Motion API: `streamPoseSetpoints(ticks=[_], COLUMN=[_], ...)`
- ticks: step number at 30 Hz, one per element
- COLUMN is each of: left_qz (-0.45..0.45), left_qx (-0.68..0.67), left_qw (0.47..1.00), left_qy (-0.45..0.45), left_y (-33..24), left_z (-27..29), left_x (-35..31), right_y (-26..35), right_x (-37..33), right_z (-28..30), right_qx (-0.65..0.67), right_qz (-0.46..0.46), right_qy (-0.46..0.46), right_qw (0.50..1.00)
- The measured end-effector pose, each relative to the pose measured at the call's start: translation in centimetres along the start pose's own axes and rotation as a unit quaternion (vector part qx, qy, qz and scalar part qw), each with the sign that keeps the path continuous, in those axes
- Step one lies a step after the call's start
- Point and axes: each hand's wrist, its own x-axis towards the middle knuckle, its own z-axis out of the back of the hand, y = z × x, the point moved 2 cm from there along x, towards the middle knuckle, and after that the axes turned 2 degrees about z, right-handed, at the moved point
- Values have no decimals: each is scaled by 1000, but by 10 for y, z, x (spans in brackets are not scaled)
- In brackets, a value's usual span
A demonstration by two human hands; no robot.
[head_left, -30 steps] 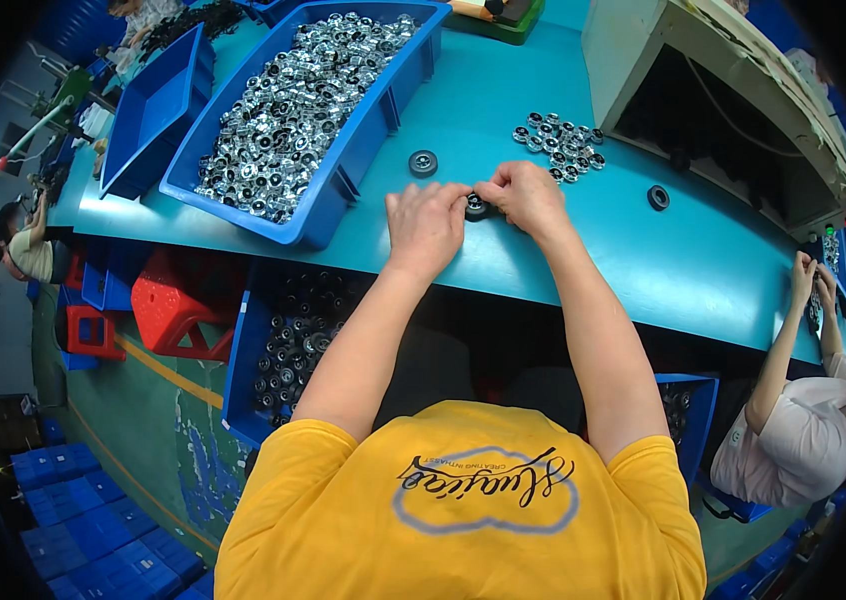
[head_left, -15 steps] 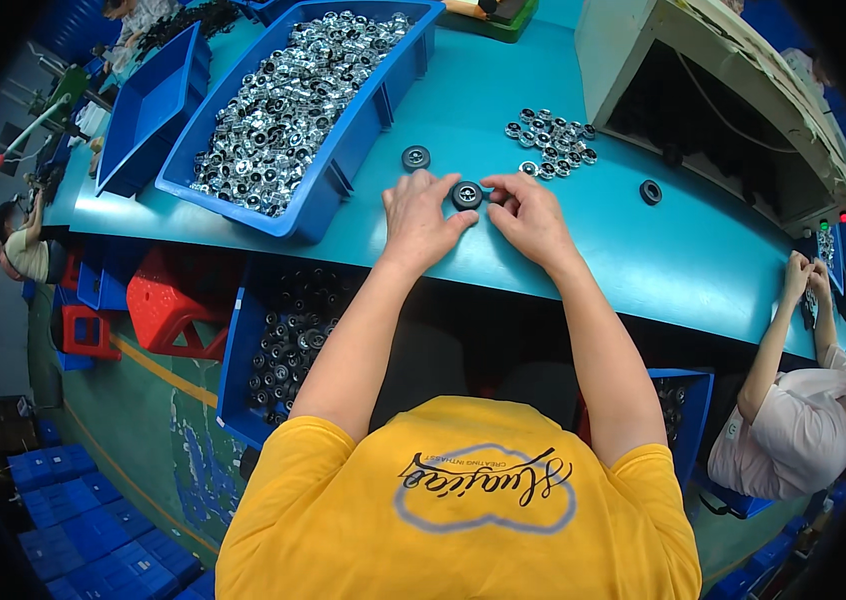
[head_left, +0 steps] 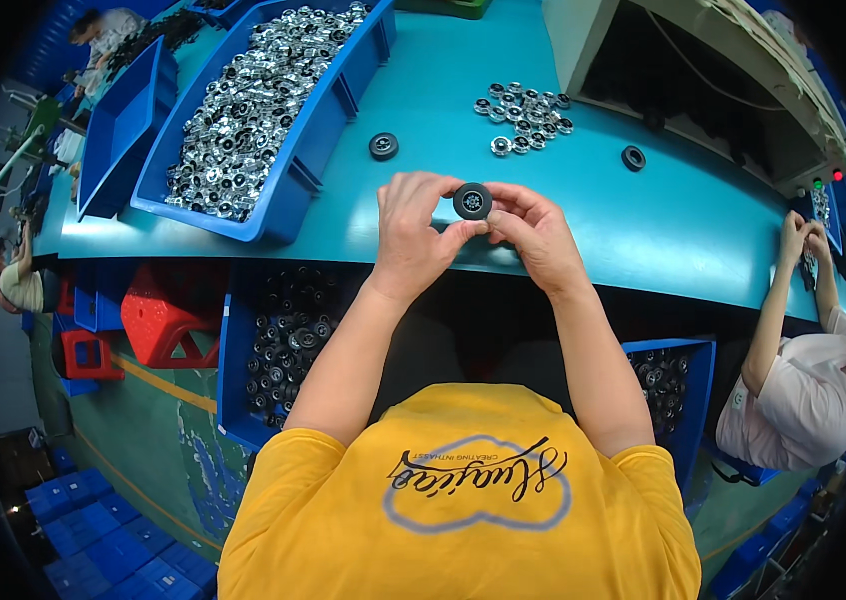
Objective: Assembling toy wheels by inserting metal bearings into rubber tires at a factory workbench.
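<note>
A small black toy wheel point(head_left: 472, 201) with a dark hub and a silvery ring is pinched between both hands, raised near the table's front edge. My left hand point(head_left: 417, 228) grips its left side with thumb and fingertips. From the other side, my right hand point(head_left: 535, 232) closes on it, its thumb at the lower rim. Another black wheel point(head_left: 383, 146) lies on the table beyond my left hand. Off to the right lies a black tyre ring point(head_left: 633, 158). A cluster of chrome wheel hubs point(head_left: 527, 118) is spread on the tabletop beyond my right hand.
A blue bin point(head_left: 295, 205) heaped with chrome hubs stands at left, beside another blue bin point(head_left: 123, 130). A pale box-shaped machine point(head_left: 568, 50) occupies the back right. Below the table edge, blue crates of black wheels point(head_left: 288, 350) flank me. A co-worker point(head_left: 793, 390) sits at right.
Both hands have come closer together and lifted the wheel toward me, tilting its face up. Before, it was low by the table between spread fingers. The whole view has shifted slightly.
</note>
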Motion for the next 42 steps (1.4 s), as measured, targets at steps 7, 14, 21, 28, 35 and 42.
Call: streamPoseSetpoints(ticks=[7,14,21,28,35,42], left_qz=[22,27,30,180,160,-25], left_qx=[-100,-89,20,256,266,76], left_qw=[995,996,999,950,948,996], left_qy=[2,4,-10,-6,-73,-47], left_y=[-22,-23,-12,74,73,11], left_z=[-4,2,15,39,36,5], left_x=[-8,-15,-19,-25,-21,-24], right_y=[3,1,0,5,27,61], right_x=[-22,-28,-28,-27,-11,10], right_z=[0,-2,-11,11,82,184], right_qx=[44,50,-11,-139,-364,-609], right_qz=[14,-3,-17,30,177,153], right_qy=[-23,-5,-28,-104,-227,-342], right_qw=[999,999,999,984,886,699])
